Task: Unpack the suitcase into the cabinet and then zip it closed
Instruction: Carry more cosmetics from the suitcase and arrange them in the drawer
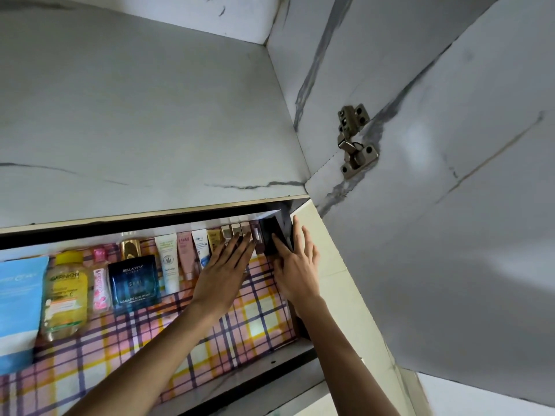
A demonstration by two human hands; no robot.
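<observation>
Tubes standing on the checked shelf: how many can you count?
4, in a row at the back: white-green tube, pink tube, white-blue tube, yellow tube. The left hand may hide more.

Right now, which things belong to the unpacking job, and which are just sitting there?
In the job: black box, right hand against it, left hand at the small boxes, lined cabinet shelf.
Just sitting: Garnier bottle, Bella Vita box, blue pouch, door hinge.
</observation>
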